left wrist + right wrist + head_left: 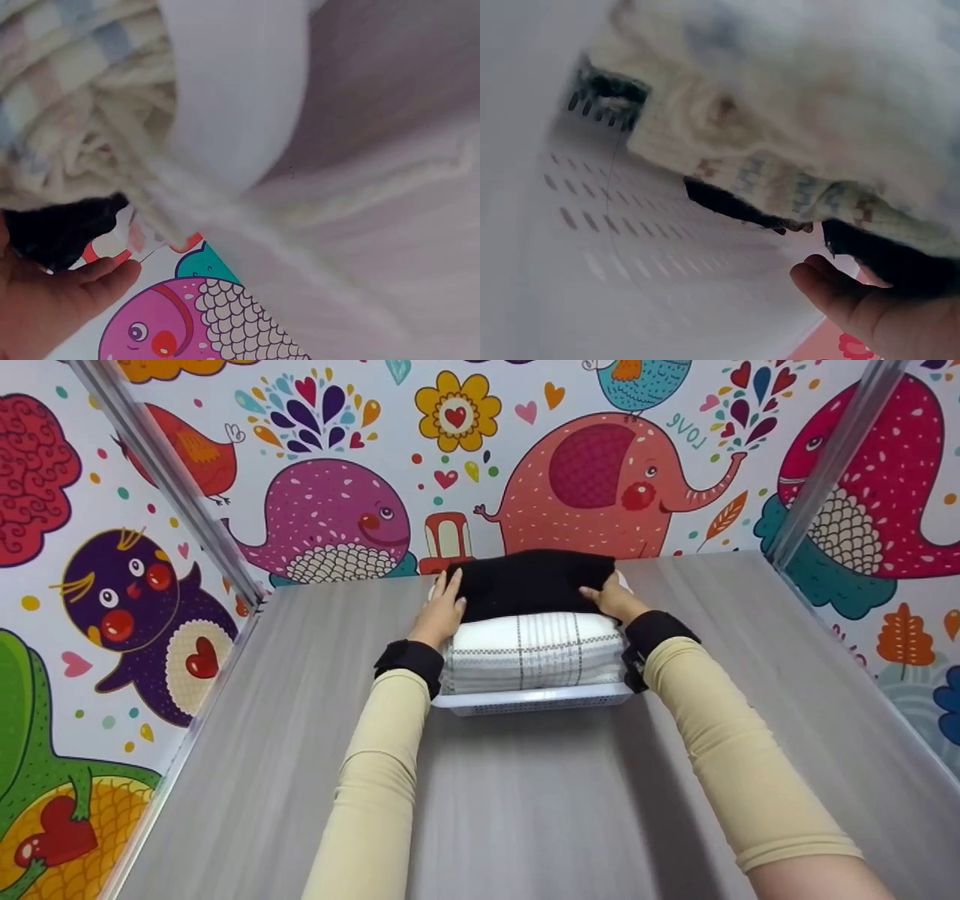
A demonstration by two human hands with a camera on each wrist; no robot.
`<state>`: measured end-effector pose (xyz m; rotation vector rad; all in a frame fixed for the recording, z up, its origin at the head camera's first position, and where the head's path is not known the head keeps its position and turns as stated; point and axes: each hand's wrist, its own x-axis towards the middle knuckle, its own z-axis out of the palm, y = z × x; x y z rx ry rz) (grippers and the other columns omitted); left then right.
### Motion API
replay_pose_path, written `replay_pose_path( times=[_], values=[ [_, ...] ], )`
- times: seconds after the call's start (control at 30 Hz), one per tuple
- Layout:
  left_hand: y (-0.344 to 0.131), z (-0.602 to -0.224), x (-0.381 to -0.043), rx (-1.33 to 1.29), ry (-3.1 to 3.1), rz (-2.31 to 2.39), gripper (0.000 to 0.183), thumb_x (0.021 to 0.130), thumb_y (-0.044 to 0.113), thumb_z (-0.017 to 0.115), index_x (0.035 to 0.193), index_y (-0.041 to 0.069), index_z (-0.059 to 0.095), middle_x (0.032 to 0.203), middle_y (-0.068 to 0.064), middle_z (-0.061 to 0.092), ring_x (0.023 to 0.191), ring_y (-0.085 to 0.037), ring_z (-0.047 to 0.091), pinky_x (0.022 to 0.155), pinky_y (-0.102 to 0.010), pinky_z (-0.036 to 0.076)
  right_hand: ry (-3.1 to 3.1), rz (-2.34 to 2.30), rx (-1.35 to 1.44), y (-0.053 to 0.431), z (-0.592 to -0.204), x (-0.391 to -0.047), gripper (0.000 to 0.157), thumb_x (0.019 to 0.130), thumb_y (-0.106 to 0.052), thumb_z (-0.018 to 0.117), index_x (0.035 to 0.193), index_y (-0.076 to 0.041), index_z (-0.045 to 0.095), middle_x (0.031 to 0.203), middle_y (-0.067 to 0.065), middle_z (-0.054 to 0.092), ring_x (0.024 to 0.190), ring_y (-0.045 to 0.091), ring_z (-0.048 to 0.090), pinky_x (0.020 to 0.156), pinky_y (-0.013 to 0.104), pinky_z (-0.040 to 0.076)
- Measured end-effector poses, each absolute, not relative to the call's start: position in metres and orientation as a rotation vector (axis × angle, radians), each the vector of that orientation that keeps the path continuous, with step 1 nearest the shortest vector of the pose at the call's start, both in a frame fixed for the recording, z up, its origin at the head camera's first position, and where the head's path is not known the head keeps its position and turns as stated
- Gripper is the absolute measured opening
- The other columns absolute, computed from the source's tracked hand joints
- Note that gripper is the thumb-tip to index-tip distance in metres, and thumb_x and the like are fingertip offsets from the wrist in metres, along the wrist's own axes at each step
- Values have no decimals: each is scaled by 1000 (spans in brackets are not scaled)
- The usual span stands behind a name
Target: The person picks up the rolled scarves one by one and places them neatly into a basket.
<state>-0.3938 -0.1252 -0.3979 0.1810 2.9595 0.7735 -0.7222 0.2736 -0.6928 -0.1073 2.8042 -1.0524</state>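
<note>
A folded black cloth (529,585) lies on a folded white checked blanket (547,652), at the far side of the pile. Both rest in a white perforated basket (536,699). At the cloth's left end, my left hand (441,613) holds it by the edge. Opposite, my right hand (616,598) grips the right end, its thumb on top and its other fingers mostly hidden. The left wrist view shows the blanket's fringe (247,221) hanging over the basket's rim. In the right wrist view, the blanket (772,165) stands beside the slotted basket wall (630,202).
The basket stands on a grey wood-grain table (525,802), near its back edge. A printed cartoon back wall (480,450) rises behind it. Decorated panels (135,607) and metal posts (180,487) border the sides.
</note>
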Motion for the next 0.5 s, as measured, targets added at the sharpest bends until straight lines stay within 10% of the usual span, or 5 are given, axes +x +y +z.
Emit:
replay_pose_path(
  times=[0.23, 0.5],
  values=[
    [-132, -405, -396, 260, 2990, 979, 51, 99, 24, 34, 147, 19, 18, 154, -13, 1, 136, -39, 18, 110, -50, 15, 2749, -1282, -212, 231, -552, -580, 109, 81, -61, 49, 141, -5, -24, 149, 26, -8, 137, 36, 2, 112, 43, 8],
    [-137, -389, -390, 405, 3059, 1011, 45, 98, 26, 38, 142, 18, 34, 153, -12, 13, 136, -43, 13, 110, -52, 11, 2774, -1348, -308, 182, -395, -425, 82, 94, -27, 47, 141, 7, -11, 148, 29, -4, 138, 38, 2, 112, 46, 6]
  ],
)
